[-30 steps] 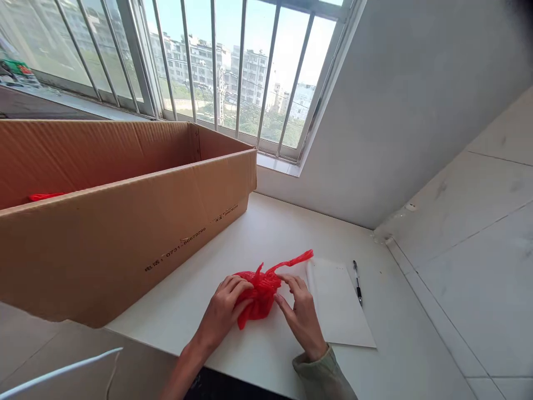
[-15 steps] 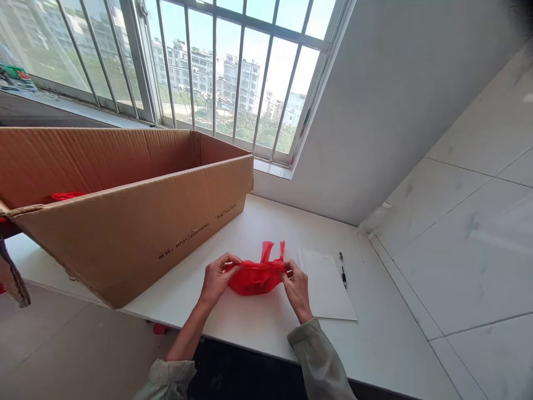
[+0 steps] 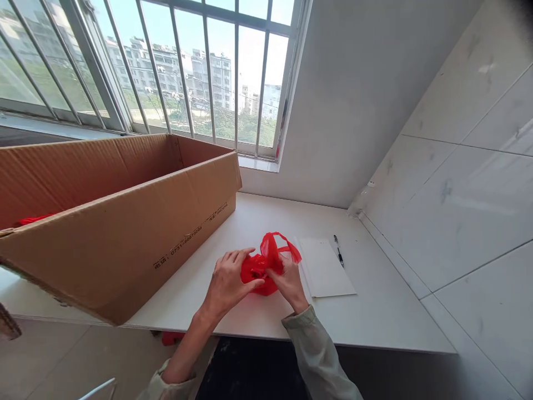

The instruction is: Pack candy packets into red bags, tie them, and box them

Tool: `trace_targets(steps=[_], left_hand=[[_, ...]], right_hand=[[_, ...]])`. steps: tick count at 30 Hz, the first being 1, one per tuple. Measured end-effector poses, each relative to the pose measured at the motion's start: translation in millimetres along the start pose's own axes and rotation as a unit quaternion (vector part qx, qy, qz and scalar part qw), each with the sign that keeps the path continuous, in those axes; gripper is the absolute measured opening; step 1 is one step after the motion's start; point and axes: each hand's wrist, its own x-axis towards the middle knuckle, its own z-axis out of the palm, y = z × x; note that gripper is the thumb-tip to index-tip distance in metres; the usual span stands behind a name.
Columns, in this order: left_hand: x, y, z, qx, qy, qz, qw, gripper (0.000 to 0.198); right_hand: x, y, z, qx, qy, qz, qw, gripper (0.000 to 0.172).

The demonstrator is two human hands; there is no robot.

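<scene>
A red plastic bag (image 3: 272, 253) lies crumpled near the table's front edge, with its handle loops sticking up at the back. My right hand (image 3: 290, 280) grips the bag's right side between thumb and fingers. On the left side, my left hand (image 3: 229, 280) has its thumb and fingers spread apart around the bag's edge, touching it or very close. Something dark shows at the bag's middle, too small to make out.
A large open cardboard box (image 3: 179, 222) stands on the white table (image 3: 375, 316) at left, red material (image 3: 35, 219) inside. Right of the bag lie white paper (image 3: 327, 269) and a black pen (image 3: 338, 251). A barred window (image 3: 200, 72) and walls are behind.
My left hand has let go of its pinch on the bag's rim and spread its fingers. The bag has gathered toward my right hand, its loops now standing wider. The view has shifted slightly.
</scene>
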Motion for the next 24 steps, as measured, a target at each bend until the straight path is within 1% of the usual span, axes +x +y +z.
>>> trace_targets(steps=[1, 2, 3, 6, 7, 9, 11, 13, 14, 16, 17, 19, 20, 21, 22, 23, 24], left_hand=[[0.5, 3.6, 3.6, 0.002, 0.017, -0.011, 1.0, 0.033], [1.2, 4.7, 6.0, 0.0, 0.04, -0.03, 0.999, 0.022], [2.2, 3.5, 6.7, -0.005, 0.065, -0.054, 0.996, 0.017], [5.4, -9.3, -2.8, -0.033, 0.145, -0.132, 0.98, 0.017], [6.1, -14.7, -8.5, -0.05, 0.17, -0.162, 0.971, 0.018], [6.6, -23.3, -20.6, -0.103, 0.212, -0.225, 0.945, 0.024], [5.5, -26.6, -31.2, -0.175, 0.228, -0.283, 0.915, 0.026], [2.6, -24.3, -39.2, -0.248, 0.221, -0.321, 0.887, 0.021], [0.4, -21.3, -42.4, -0.277, 0.214, -0.331, 0.876, 0.018], [-5.2, -12.0, -47.3, -0.314, 0.21, -0.333, 0.864, 0.017], [-8.6, -5.5, -49.4, -0.321, 0.221, -0.324, 0.862, 0.019], [-15.9, 12.0, -53.7, -0.307, 0.277, -0.276, 0.868, 0.025], [-19.4, 23.3, -56.1, -0.284, 0.308, -0.232, 0.878, 0.026], [-22.5, 36.2, -58.6, -0.243, 0.331, -0.171, 0.895, 0.025], [-24.8, 49.9, -60.7, -0.205, 0.334, -0.111, 0.913, 0.022], [-26.1, 63.5, -61.9, -0.118, 0.287, -0.004, 0.951, 0.017], [-26.1, 75.8, -61.4, -0.035, 0.213, 0.088, 0.972, 0.013]], right_hand=[[-1.2, 0.0, 1.0, 0.004, 0.015, 0.01, 1.0, 0.012], [-2.7, 2.0, 0.0, 0.009, 0.035, 0.023, 0.999, 0.015], [-4.4, 5.8, -3.2, 0.018, 0.059, 0.039, 0.997, 0.019], [-7.8, 21.5, -21.4, 0.065, 0.128, 0.1, 0.985, 0.03], [-8.2, 26.2, -28.2, 0.086, 0.141, 0.12, 0.979, 0.033], [-8.5, 32.7, -39.1, 0.13, 0.146, 0.149, 0.969, 0.036], [-8.2, 34.7, -44.3, 0.171, 0.137, 0.169, 0.961, 0.037], [-7.2, 33.1, -45.1, 0.199, 0.131, 0.183, 0.954, 0.037], [-6.6, 31.4, -44.8, 0.207, 0.13, 0.187, 0.951, 0.036], [-5.5, 26.7, -44.8, 0.214, 0.125, 0.187, 0.951, 0.037], [-5.4, 23.6, -45.5, 0.211, 0.121, 0.182, 0.953, 0.038], [-7.5, 15.0, -48.5, 0.195, 0.116, 0.166, 0.96, 0.041], [-10.0, 9.2, -50.3, 0.185, 0.118, 0.158, 0.963, 0.044], [-13.5, 2.3, -52.2, 0.167, 0.129, 0.145, 0.967, 0.047], [-17.7, -5.7, -53.8, 0.134, 0.151, 0.12, 0.972, 0.05], [-22.3, -14.3, -55.0, 0.088, 0.182, 0.084, 0.976, 0.05], [-26.7, -23.3, -55.6, 0.032, 0.219, 0.037, 0.975, 0.049]])
